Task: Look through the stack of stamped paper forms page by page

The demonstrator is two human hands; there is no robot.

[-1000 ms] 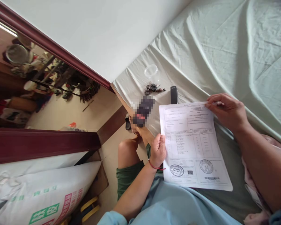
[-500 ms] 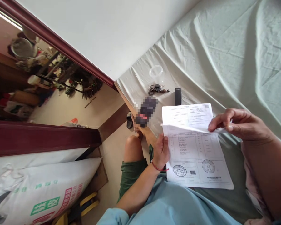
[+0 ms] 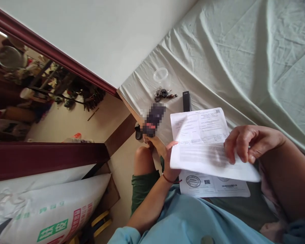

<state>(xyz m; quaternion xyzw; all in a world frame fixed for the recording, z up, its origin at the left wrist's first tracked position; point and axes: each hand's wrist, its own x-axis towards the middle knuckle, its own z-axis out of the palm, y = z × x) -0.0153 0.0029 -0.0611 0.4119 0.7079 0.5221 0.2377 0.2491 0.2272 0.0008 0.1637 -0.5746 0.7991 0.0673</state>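
Printed papers lie in front of my body, and their upper sheet bows outward over the lower part of the stack. Below its edge, a bottom page shows a round stamp and a barcode. My left hand grips the left edge of the papers. One fingertip shows there while the sheet covers most of the hand. Over the right side of the sheet hangs my right hand, fingers bent downward and a little apart. No paper shows pinched between them.
Beyond the papers, a black oblong object, a bunch of keys and a clear plastic cup rest on the pale sheet-covered bed. A pixelated item lies near its edge. A white sack stands at left.
The upper sheet has come down toward me, covering the table of text and part of the stamps. My right hand has moved slightly down, its pinch loosened. The view has shifted slightly.
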